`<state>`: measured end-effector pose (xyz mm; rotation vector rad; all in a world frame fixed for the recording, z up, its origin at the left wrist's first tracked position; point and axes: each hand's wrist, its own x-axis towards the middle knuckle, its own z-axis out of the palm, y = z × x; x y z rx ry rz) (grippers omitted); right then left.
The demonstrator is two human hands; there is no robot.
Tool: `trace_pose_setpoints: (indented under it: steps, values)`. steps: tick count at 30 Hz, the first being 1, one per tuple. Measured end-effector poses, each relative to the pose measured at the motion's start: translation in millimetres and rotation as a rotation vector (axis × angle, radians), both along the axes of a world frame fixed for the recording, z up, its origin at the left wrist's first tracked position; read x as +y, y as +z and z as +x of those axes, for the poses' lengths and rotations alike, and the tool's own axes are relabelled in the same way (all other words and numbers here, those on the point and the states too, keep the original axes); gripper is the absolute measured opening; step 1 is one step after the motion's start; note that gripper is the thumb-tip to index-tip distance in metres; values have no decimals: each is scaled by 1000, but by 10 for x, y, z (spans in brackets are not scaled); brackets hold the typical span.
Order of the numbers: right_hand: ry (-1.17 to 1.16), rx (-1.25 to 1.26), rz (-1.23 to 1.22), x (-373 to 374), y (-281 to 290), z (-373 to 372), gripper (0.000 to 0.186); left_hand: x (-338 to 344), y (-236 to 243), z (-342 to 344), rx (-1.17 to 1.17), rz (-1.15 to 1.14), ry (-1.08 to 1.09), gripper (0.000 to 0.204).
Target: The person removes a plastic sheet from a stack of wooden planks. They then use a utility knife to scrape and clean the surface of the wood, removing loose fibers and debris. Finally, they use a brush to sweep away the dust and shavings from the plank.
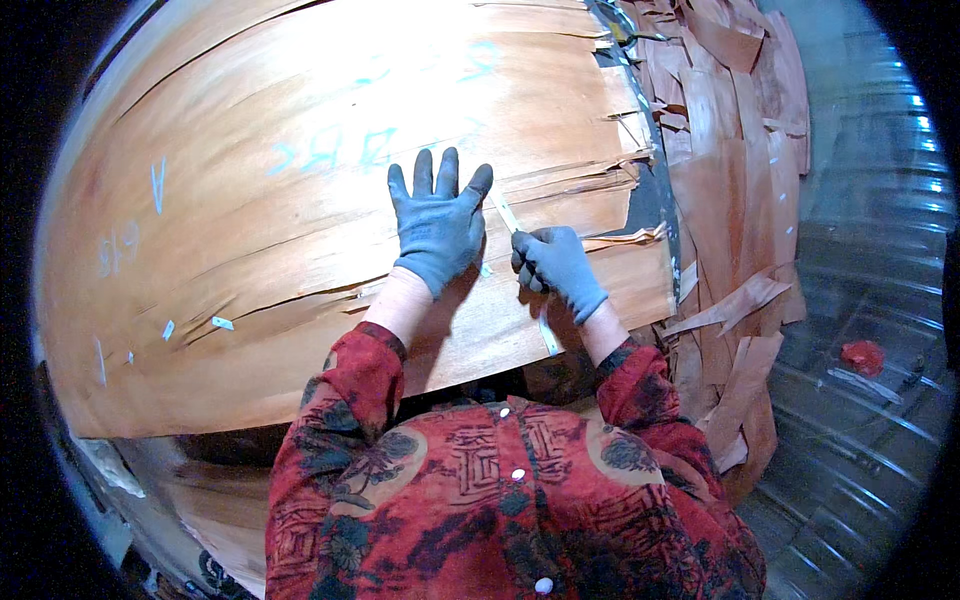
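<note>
We see a broad wood sheet [330, 235] filling most of the view in front of us, its grain running from side to side, with several long cracks and a ragged right end. Blue marks [157, 187] are drawn on it, and bright light washes out its far part. To the right we see the shiny floor [850, 300], and between floor and sheet a heap of brown scraps [735, 190], bent and overlapping. We wear a red patterned shirt [510, 520] and grey-blue gloves. Our left hand [437, 222] lies palm down near the middle of the sheet, its fingers spread and straight, gripping nothing. Our right hand [555, 268] is just beside it, nearer the ragged end, its fingers curled closed on the tape [504, 211]. This narrow white strip slants over the sheet from the fist, away from us and to the left; another pale length shows below the fist, near the sheet's near edge, and we cannot tell whether both are one piece. On the floor lies a red lump [862, 357]. Small pale bits [222, 323] dot the sheet's left part.
</note>
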<state>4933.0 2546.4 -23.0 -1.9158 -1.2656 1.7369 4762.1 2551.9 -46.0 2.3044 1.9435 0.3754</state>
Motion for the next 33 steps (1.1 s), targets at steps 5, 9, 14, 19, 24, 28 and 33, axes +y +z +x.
trace_pose_setpoints:
  steps: [5, 9, 14, 19, 24, 28, 33]
  values:
    - [-24, 10, 23, 8, -3, -24, 35, 89, 68, 257, 86, -135, 143, 69]
    - [114, -181, 304, -127, -87, -49, 34, 152, 86, 333, 107, -205, 182, 80]
    - [419, -591, 663, -603, -91, -271, 25, 141, 36, 382, 145, -150, 187, 79]
    - [188, -12, 365, -978, -130, 49, 20, 106, -11, 343, 165, -57, 117, 75]
    - [-166, 223, 247, -721, -104, 567, 20, 98, -64, 322, 176, -22, 80, 76]
    - [-407, 363, 237, -492, -270, 779, 21, -11, -137, 345, -41, 114, -58, 88]
    - [-664, 499, 200, -417, -252, 945, 21, -273, -53, 520, -51, 30, -238, 64]
